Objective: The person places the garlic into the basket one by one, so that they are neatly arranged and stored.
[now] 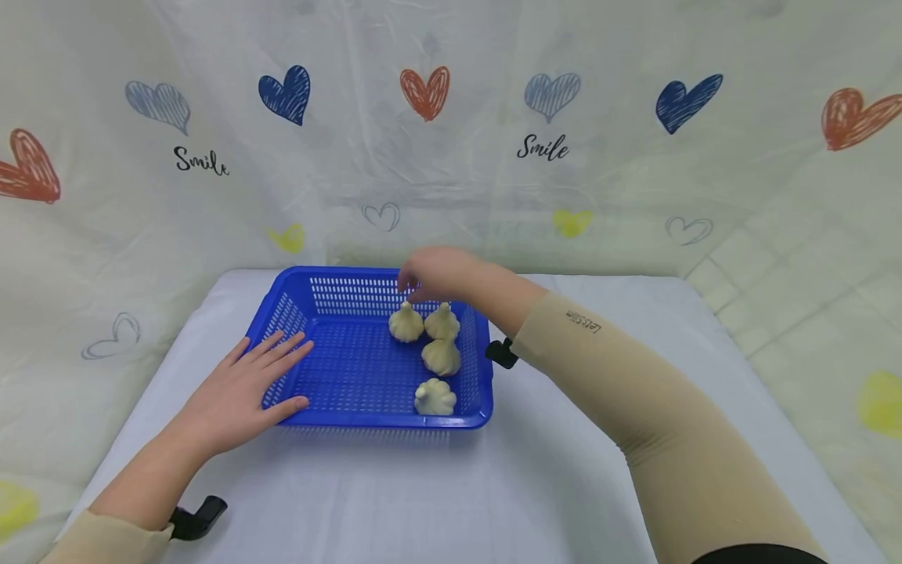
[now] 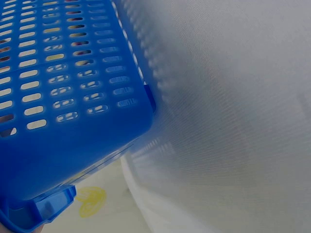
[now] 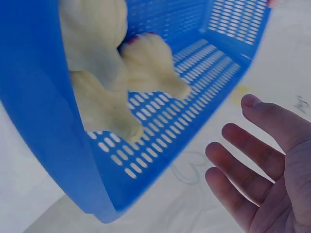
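Note:
Several garlic bulbs lie toward the right side of a blue plastic basket. Two of them, a left bulb and a right bulb, sit side by side near the back. Another bulb touches the back pair, and a separate bulb lies by the front wall. Over the basket's far rim hovers my right hand, loosely bent and holding nothing; the right wrist view shows its fingers apart from the garlic. With fingers spread, my left hand rests on the basket's left rim.
The basket stands on a table with a white cloth. Behind it hangs a pale curtain printed with hearts and the word "Smile". A black wrist mount is strapped on the left arm, another mount on the right.

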